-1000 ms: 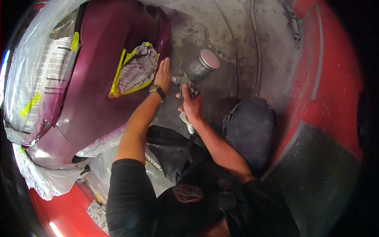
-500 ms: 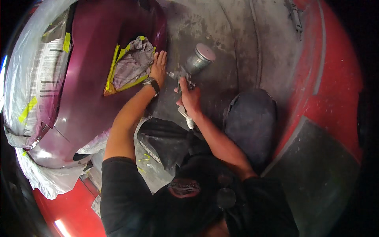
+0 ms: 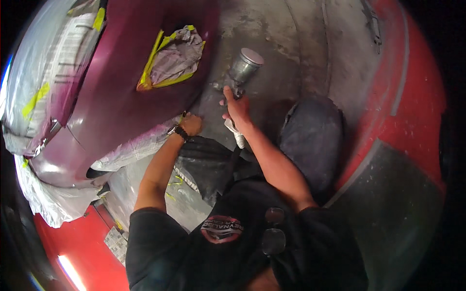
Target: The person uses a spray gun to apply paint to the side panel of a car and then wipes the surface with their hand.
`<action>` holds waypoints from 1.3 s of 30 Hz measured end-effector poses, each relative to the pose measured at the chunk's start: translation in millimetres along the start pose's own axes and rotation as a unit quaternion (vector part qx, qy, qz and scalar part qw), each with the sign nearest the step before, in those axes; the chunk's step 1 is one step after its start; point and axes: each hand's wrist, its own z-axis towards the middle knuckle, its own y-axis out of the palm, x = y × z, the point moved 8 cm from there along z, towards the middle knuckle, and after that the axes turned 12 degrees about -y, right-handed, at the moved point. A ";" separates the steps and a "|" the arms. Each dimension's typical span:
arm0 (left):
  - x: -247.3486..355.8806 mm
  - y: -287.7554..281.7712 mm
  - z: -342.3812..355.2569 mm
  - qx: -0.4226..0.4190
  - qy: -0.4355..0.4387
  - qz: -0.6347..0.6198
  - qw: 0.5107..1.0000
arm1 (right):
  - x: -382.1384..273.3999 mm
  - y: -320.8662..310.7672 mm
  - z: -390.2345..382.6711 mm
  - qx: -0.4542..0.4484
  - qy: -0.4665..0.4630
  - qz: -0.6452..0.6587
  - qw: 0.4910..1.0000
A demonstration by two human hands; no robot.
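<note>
My right hand (image 3: pixel 237 107) is wrapped around the handle of a spray gun (image 3: pixel 233 130). The gun's round metal paint cup (image 3: pixel 246 65), with a pale lid, tilts up beyond my fingers. At the lower edge of a dark purple car bumper (image 3: pixel 124 104) is my left hand (image 3: pixel 193 124), its fingers curled in. What those fingers hold, if anything, is hidden. Higher on the bumper, crumpled grey masking paper (image 3: pixel 177 58) covers an opening and is framed with yellow tape (image 3: pixel 150 63). The gun points toward the bumper, apart from it.
Plastic sheeting and paper (image 3: pixel 68 63) wrap the far left part of the car. More masking sheet (image 3: pixel 138 145) hangs under the bumper's edge. A red panel (image 3: pixel 388 97) curves along the right above a dark mat-like surface (image 3: pixel 388 203). A hose (image 3: pixel 326 48) runs across the grey floor (image 3: pixel 272 29).
My left hand has left the bumper beside the masked opening, moved down toward me to its lower edge, and curled from flat. My right hand keeps the spray gun, nearly in place.
</note>
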 end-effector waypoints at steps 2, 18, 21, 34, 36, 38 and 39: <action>-8.6 -26.3 -2.0 0.054 -0.081 -0.401 0.911 | 12.0 -4.5 2.5 -0.012 0.016 -0.047 0.999; -36.6 -27.3 43.1 -0.016 0.066 -0.851 -0.521 | -2.6 12.2 -26.8 -0.091 0.018 -0.139 0.986; -40.2 -17.3 38.7 -0.029 -0.018 -0.818 -0.575 | -9.3 17.3 -27.5 -0.129 0.003 -0.133 0.983; -92.2 -79.1 -93.0 0.154 0.109 -0.858 -0.477 | -66.1 43.7 -58.5 -0.185 -0.070 -0.179 0.964; -86.2 -122.3 -137.7 0.167 -0.032 -0.849 -0.501 | -82.0 48.1 -66.8 -0.199 -0.101 -0.170 0.960; -77.3 -108.5 -99.8 0.172 -0.044 -0.810 -0.558 | -97.0 56.4 -79.2 -0.220 -0.134 -0.171 0.951; -70.1 -96.7 -76.1 0.169 -0.057 -0.778 -0.602 | -98.3 60.3 -83.0 -0.241 -0.133 -0.173 0.946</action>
